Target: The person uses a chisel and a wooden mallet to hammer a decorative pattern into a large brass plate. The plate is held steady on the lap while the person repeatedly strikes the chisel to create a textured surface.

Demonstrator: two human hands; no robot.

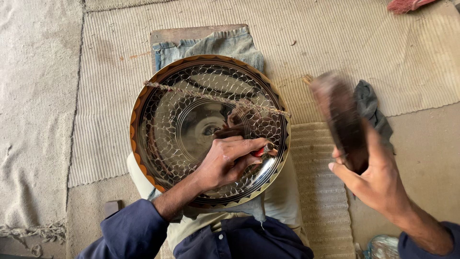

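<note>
Item, far left: pale rough cloth (33,120) laid over the floor, its frayed edge trailing near the bottom corner.

Item, left of centre: ribbed woven mat (110,105) running across to the far right.

Item, centre: round polished metal plate (163,120), engraved with a scale-like net pattern and ringed circles, with a toothed orange-brown border round the rim. It rests tilted on the seated person's lap, its far edge over a folded scrap of blue denim (225,45) and a wooden board (191,32). A twisted cord (211,97) stretches across the upper face of the plate from left rim to right.

Item, centre near: left hand (227,160), dark blue sleeve, fingers curled tight round a small tool with a red handle (259,152), tip pressed to the plate's right-hand inner band.

Item, right: right hand (378,177), raised clear of the plate and well apart from the left, clenched on a dark wooden mallet (342,120), which is blurred.

Item, just behind the mallet: crumpled grey rag (371,103) lying on the mat's edge.

Item, far right corner: reddish brush-like object (407,5), mostly cut off.

Item, near right corner: a shiny object (383,247), too little showing to tell its kind.
</note>
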